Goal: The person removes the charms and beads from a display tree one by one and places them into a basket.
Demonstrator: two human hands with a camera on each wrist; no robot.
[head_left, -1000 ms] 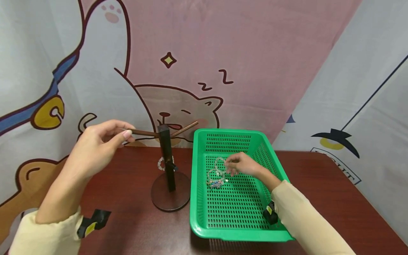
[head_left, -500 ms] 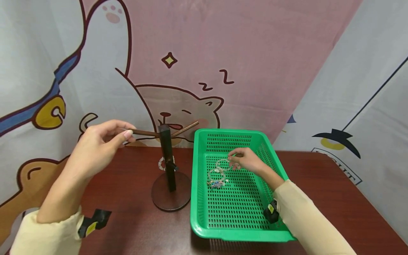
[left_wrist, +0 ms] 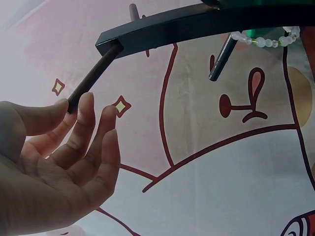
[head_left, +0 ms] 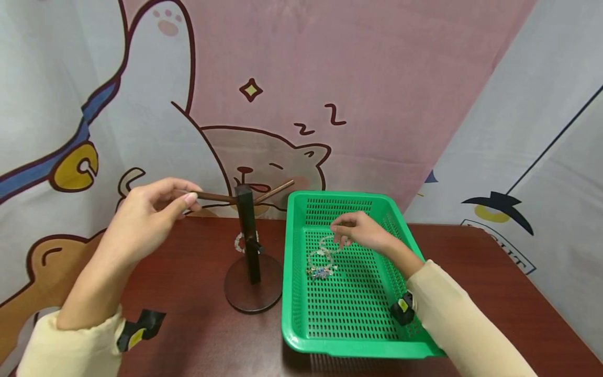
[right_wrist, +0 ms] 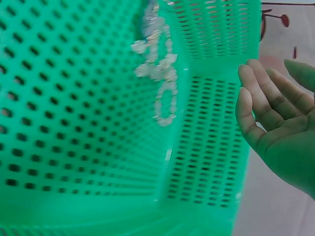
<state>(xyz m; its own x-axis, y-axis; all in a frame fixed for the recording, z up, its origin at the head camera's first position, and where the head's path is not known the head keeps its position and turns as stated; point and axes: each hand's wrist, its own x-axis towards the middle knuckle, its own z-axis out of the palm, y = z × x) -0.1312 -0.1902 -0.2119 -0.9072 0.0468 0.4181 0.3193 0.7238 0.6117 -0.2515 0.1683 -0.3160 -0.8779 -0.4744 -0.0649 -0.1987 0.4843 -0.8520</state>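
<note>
My left hand (head_left: 151, 214) pinches the end of the upper peg (head_left: 214, 197) of a dark wooden stand (head_left: 247, 235) between thumb and fingers. Below that peg, a clear beaded bracelet (left_wrist: 268, 43) hangs on a lower peg (left_wrist: 221, 59). My right hand (head_left: 360, 230) hovers over the far part of a green plastic basket (head_left: 288, 293), its fingers loosely bent with nothing between them. Beneath and left of its fingertips, clear beaded bracelets (head_left: 324, 252) and a cluster of colourful charms (head_left: 322, 272) lie on the basket floor. They are blurred in the right wrist view.
The basket stands right beside the stand's round base (head_left: 252, 293) on a red-brown table (head_left: 188, 293). Behind the table hangs a cloth (head_left: 386, 104) printed with cartoon animals. Another peg (head_left: 275, 191) sticks out from the stand's top toward the basket.
My right hand has let go of a clear bracelet it was holding up, and the bracelet has dropped flat in the basket. The hand shifted right, then back left. My left hand keeps its place.
</note>
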